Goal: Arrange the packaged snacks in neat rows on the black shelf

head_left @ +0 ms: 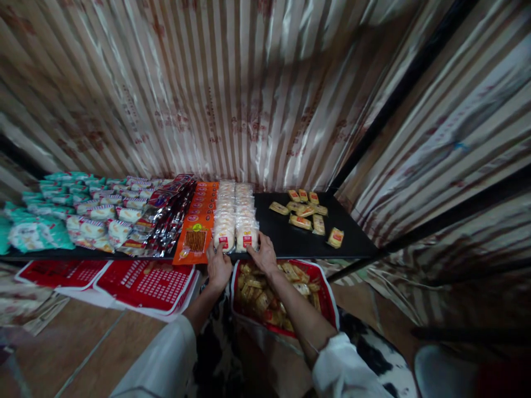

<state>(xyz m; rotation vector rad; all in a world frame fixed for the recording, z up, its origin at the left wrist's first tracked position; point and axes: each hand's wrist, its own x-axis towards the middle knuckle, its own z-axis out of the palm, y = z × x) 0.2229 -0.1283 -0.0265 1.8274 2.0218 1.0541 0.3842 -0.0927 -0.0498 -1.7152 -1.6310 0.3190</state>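
Two rows of clear-wrapped white round crackers stand side by side on a black shelf, each front packet bearing a red label. My left hand (219, 267) is at the front of the left row, its fingers and thumb against the lower part of the front cracker packet (224, 236). On the right row, my right hand (264, 253) has its thumb in front and its fingers along the right side of the front cracker packet (247, 235). Left of the rows lie orange snack bags (199, 210). Small yellow-wrapped snacks (300, 222) are scattered on the shelf to the right.
Below the shelf edge (323, 251), a red basket (331, 298) holds many yellow packets. Red perforated baskets (145, 284) stand lower left. Dark red packets (172, 207), white-and-blue packets (103, 213) and teal packets (41, 229) fill the shelf's left. Striped curtain (232, 99) hangs behind; black posts (381, 121) frame the right.
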